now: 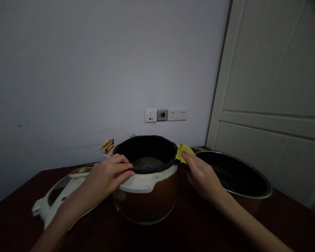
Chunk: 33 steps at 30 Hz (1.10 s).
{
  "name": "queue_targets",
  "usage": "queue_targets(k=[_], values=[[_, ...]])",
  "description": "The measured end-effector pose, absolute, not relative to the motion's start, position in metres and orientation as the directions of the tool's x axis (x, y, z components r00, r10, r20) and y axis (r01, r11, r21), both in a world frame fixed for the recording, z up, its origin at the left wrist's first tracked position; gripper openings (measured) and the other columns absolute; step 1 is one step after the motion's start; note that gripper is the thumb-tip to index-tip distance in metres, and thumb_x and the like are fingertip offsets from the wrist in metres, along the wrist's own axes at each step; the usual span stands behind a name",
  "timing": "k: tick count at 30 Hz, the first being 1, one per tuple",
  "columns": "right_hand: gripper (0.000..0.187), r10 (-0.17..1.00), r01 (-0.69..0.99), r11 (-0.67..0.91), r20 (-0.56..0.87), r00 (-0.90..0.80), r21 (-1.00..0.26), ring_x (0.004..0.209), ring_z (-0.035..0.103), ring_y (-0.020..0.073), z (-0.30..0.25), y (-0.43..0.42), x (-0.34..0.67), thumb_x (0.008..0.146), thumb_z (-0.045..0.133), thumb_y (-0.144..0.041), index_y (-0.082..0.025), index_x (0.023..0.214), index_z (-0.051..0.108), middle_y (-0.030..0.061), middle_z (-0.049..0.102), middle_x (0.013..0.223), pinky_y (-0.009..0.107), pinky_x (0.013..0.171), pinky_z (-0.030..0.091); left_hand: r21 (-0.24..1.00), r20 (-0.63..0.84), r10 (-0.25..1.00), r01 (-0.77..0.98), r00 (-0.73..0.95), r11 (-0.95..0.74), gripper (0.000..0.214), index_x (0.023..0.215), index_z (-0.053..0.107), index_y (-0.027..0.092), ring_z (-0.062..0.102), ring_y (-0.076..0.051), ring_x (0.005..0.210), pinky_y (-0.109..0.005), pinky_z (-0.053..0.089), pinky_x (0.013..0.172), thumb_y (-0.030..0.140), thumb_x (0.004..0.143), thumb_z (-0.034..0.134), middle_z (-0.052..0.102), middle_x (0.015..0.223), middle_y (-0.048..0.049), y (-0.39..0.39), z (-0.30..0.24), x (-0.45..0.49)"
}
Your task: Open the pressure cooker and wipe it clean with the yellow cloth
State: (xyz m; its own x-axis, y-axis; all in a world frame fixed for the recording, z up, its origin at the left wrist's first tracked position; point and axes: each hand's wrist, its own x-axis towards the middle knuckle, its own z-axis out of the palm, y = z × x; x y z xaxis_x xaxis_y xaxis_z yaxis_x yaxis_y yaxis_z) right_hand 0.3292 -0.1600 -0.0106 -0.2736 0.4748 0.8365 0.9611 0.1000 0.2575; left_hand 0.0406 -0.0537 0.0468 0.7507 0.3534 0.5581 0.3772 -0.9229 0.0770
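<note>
A brown and white electric cooker (pixel 147 196) stands open on the dark wooden table (pixel 189 227), its black inner rim (pixel 170 164) showing. My left hand (pixel 107 176) rests on the rim's near left side, fingers curled over the edge. My right hand (pixel 202 175) presses a yellow cloth (pixel 183 151) against the rim's right side, fingers closed on the cloth.
The cooker's white lid (pixel 60 194) lies on the table to the left. A dark inner pot (pixel 236 175) with a metal rim sits to the right. A small packet (pixel 107 145) lies behind the cooker. Wall sockets (pixel 165 114) and a white door (pixel 273 105) are beyond.
</note>
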Motion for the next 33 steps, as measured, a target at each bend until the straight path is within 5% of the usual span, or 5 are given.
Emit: queue_targets(k=[12, 15, 22, 28, 33], values=[[0.04, 0.307, 0.861, 0.411, 0.843, -0.441, 0.301, 0.111, 0.059, 0.0235, -0.009, -0.2, 0.263, 0.077, 0.035, 0.001, -0.007, 0.107, 0.06, 0.0163, 0.067, 0.108, 0.036, 0.092, 0.053, 0.064, 0.533, 0.355, 0.382, 0.768, -0.922, 0.024, 0.092, 0.068, 0.023, 0.059, -0.016, 0.086, -0.029, 0.046, 0.074, 0.034, 0.091, 0.048, 0.064, 0.094, -0.0042, -0.05, 0.044, 0.039], [0.046, 0.331, 0.867, 0.449, 0.861, -0.387, 0.217, 0.102, 0.064, 0.0188, 0.004, -0.208, 0.273, 0.076, 0.035, 0.0, -0.012, 0.115, 0.055, 0.0119, 0.069, 0.106, 0.03, 0.086, 0.055, 0.062, 0.535, 0.352, 0.379, 0.768, -0.923, 0.024, 0.091, 0.069, 0.022, 0.059, -0.016, 0.085, -0.029, 0.046, 0.073, 0.034, 0.09, 0.048, 0.064, 0.094, -0.0045, -0.05, 0.045, 0.039], [0.042, 0.405, 0.989, 0.132, 0.907, -0.118, 0.069, 0.103, 0.063, 0.0253, 0.024, -0.196, 0.336, 0.078, 0.043, -0.008, -0.014, 0.119, 0.052, 0.0153, 0.065, 0.113, 0.039, 0.086, 0.054, 0.087, 0.564, 0.351, 0.368, 0.748, -0.926, 0.025, 0.089, 0.07, 0.022, 0.06, -0.016, 0.083, -0.029, 0.047, 0.073, 0.034, 0.089, 0.049, 0.065, 0.093, -0.0051, -0.052, 0.046, 0.04], [0.034, 0.586, 0.947, 0.321, 0.791, -0.175, -0.028, 0.104, 0.063, 0.0225, 0.004, -0.166, 0.339, 0.087, 0.043, -0.015, -0.016, 0.12, 0.05, 0.0137, 0.064, 0.115, 0.039, 0.086, 0.054, 0.088, 0.563, 0.352, 0.37, 0.747, -0.925, 0.024, 0.088, 0.07, 0.022, 0.06, -0.016, 0.082, -0.029, 0.047, 0.072, 0.034, 0.089, 0.049, 0.065, 0.092, -0.0047, -0.054, 0.047, 0.041], [0.035, 0.452, 0.927, 0.306, 0.823, -0.343, 0.218, 0.107, 0.061, 0.026, -0.005, -0.174, 0.32, 0.082, 0.042, -0.007, -0.007, 0.115, 0.053, 0.0212, 0.064, 0.11, 0.04, 0.087, 0.054, 0.077, 0.572, 0.349, 0.374, 0.743, -0.924, 0.024, 0.087, 0.07, 0.022, 0.06, -0.016, 0.081, -0.028, 0.047, 0.071, 0.034, 0.089, 0.05, 0.065, 0.092, -0.0045, -0.053, 0.046, 0.04]])
